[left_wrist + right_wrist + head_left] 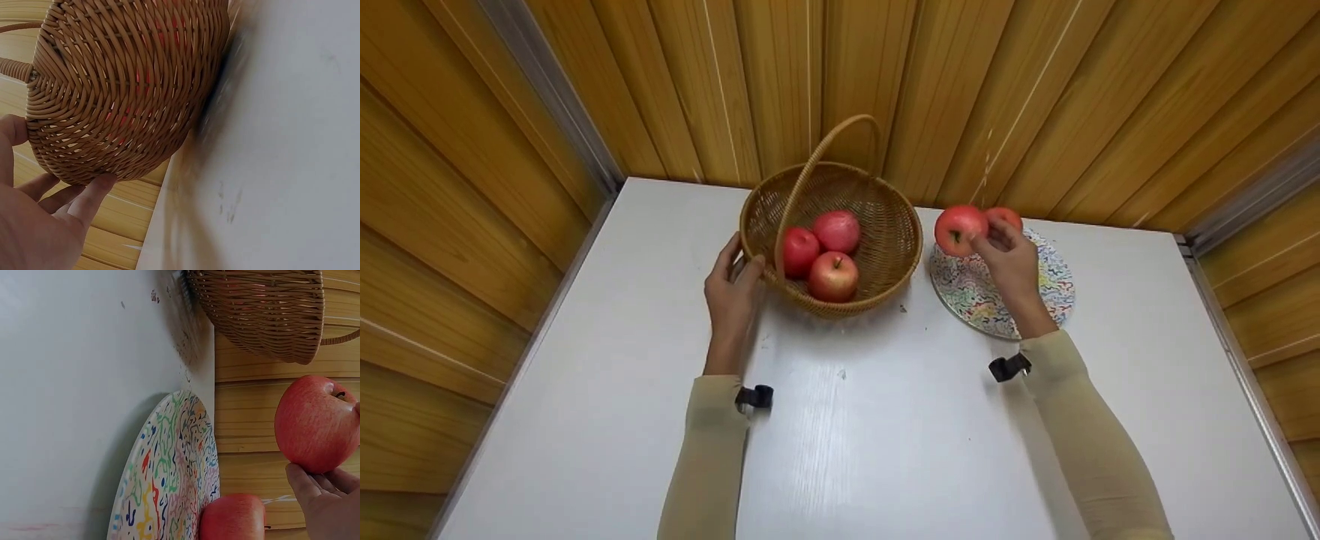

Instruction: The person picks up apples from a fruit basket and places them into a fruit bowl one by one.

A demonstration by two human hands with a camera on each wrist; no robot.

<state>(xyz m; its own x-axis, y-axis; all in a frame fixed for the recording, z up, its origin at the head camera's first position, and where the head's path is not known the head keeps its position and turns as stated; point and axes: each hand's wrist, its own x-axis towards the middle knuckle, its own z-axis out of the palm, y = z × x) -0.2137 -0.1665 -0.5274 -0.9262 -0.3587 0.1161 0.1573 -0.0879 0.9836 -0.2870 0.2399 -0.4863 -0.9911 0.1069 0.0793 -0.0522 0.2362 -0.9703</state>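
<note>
A wicker basket (885, 277) with an arched handle stands left of centre, holding a red apple (801, 253), a pinkish-red apple (837, 230) and a yellowish-red apple (833, 277). My left hand (731, 292) grips its left side, thumb at the rim and fingers against the outer weave, as the left wrist view shows. Between thumb and fingers, my right hand (1011, 262) holds another red apple (315, 424), raised over a plate (986, 315) with a multicoloured squiggle pattern. One more apple (233, 517) sits at the plate's far part, partly behind the right hand in the head view.
Basket and plate stand side by side near the back edge of a white table (855, 450). Wood-patterned panels (780, 75) rise behind it and on both sides. Black bands (1009, 367) sit at both sleeve cuffs.
</note>
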